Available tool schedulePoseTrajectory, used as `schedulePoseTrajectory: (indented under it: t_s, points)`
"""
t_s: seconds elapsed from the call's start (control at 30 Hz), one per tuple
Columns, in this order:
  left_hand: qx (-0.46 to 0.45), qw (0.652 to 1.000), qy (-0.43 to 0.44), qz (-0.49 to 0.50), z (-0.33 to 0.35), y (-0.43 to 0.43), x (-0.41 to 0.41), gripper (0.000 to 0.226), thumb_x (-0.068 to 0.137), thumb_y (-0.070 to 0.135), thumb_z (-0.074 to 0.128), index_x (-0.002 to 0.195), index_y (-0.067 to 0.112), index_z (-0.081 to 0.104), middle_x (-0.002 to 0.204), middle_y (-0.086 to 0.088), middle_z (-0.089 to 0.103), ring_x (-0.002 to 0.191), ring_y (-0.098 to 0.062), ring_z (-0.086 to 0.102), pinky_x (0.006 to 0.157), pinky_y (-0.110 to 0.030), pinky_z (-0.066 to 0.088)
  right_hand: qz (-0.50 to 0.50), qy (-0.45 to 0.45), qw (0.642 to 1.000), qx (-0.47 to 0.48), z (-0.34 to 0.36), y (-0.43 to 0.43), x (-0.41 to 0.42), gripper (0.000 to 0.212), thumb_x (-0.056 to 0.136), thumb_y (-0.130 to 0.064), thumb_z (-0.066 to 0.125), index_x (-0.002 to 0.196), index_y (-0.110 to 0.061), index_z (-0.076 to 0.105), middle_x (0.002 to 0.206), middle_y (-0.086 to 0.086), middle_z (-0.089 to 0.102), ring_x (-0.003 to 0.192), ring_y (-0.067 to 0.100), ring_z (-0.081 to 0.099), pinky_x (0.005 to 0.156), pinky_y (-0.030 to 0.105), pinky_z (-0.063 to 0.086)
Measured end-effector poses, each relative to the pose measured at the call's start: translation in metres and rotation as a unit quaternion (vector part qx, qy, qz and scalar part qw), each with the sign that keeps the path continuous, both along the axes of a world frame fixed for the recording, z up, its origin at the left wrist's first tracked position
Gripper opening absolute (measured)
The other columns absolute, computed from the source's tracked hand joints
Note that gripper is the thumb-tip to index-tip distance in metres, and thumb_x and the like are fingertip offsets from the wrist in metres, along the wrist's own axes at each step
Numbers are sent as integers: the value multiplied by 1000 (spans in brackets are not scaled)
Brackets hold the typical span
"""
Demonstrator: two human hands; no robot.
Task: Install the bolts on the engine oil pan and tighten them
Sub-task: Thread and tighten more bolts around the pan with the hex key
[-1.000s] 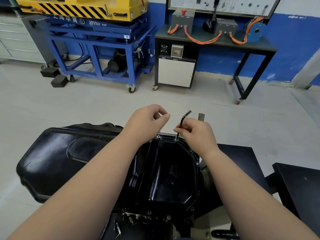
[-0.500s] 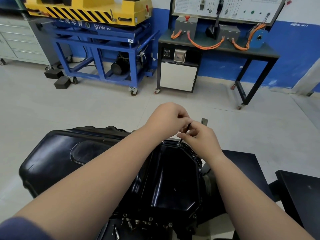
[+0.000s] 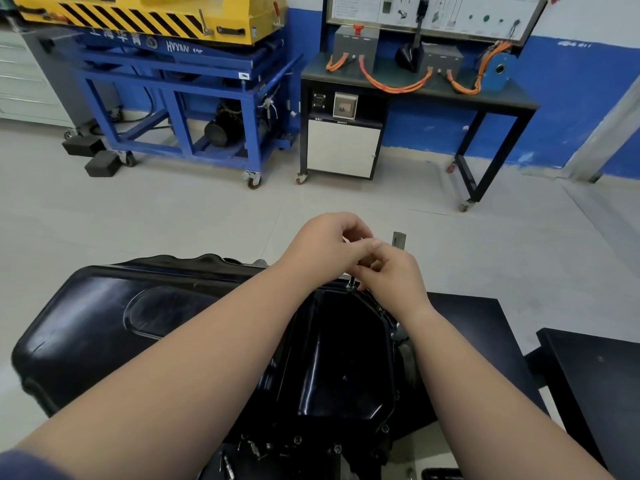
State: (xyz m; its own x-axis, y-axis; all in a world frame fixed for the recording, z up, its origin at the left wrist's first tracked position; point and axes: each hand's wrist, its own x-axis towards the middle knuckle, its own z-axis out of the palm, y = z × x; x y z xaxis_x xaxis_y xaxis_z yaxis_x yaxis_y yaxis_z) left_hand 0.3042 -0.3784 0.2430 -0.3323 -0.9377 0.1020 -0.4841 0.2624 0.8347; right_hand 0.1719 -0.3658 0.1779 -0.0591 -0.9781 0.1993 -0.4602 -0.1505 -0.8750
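Left hand (image 3: 327, 247), right hand (image 3: 393, 284) over oil pan (image 3: 341, 362) far rim; cart (image 3: 173, 81) behind left, bench (image 3: 516, 100) behind right.

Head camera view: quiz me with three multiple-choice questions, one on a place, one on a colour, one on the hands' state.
1. Where is the hex key seated? A far rim of the oil pan; B its near rim; C its middle.
2. The cables on the bench are: A green; B orange; C white.
3. The hands are: A flat on the pan; B apart at its sides; C together, gripping the hex key.
1 A: its tip meets a bolt there. 2 B: orange loops on the bench. 3 C: left hand and right hand meet over the key.
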Motion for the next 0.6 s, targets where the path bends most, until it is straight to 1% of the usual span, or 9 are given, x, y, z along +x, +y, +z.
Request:
schedulePoseTrajectory:
  t_s: [0.07,0.2,0.27,0.33,0.4,0.43,0.53,0.57,0.6]
  points:
    - [-15,1000,-13,-10,1,1,0,5,83,23,66,80,20,68,75,6,66,70,-12,62,75,-31,52,-17,-16,1000,4,-2,0,2,18,73,-27,76,72,-40,64,57,-13,59,53,13,56,49,13,41]
    - [-27,999,-24,-9,2,-1,0,11,86,19,63,76,22,68,64,11,62,64,-8,59,71,-24,49,-10,-33,999,29,-5,-1,0,15,77,-19,75,81,-15,61,68,-10,59,52,11,61,55,19,47]
    - [-25,999,-27,-12,2,-2,0,12,86,18,63,75,22,67,63,9,63,65,-10,62,72,-24,51,24,-24,998,45,-6,0,-4,7,83,-12,68,86,-17,63,76,-10,63,59,12,67,65,27,53]
    - [-22,999,-20,-17,2,-3,1,11,86,16,63,77,21,67,64,8,63,68,-14,64,74,-29,53,47,-2,998,44,-5,3,-6,17,88,-5,58,87,-20,66,77,-7,66,64,12,69,70,31,55]
    - [-15,1000,4,-19,1,-4,0,7,85,16,64,83,22,65,68,7,63,68,-18,65,76,-34,54,42,8,998,37,-3,4,-7,24,88,-3,56,82,-23,68,77,-3,69,62,10,70,70,30,56]
    - [-13,1000,14,-14,0,-4,-1,8,84,17,66,89,24,63,72,7,63,68,-18,65,76,-35,54,33,4,999,34,-3,4,-7,28,87,-4,58,79,-28,69,77,-5,71,60,11,69,69,29,56]
    - [8,999,30,7,-2,-5,-1,34,80,26,71,109,25,54,85,8,65,72,-18,66,77,-36,53,7,-22,999,26,-3,4,-6,34,83,-5,66,71,-37,66,70,-20,69,52,9,65,60,23,53]
    - [16,1000,25,6,-2,-6,0,38,78,29,73,111,24,54,86,8,66,73,-16,65,78,-36,53,0,-26,999,21,-3,4,-5,33,81,-6,69,70,-37,65,65,-22,67,49,7,63,55,18,49]
    - [23,1000,17,0,-2,-7,0,37,77,30,74,108,23,57,86,9,68,71,-11,63,78,-34,52,-4,-30,999,18,-2,3,-5,31,80,-7,70,71,-36,63,61,-23,64,47,5,61,52,12,45]
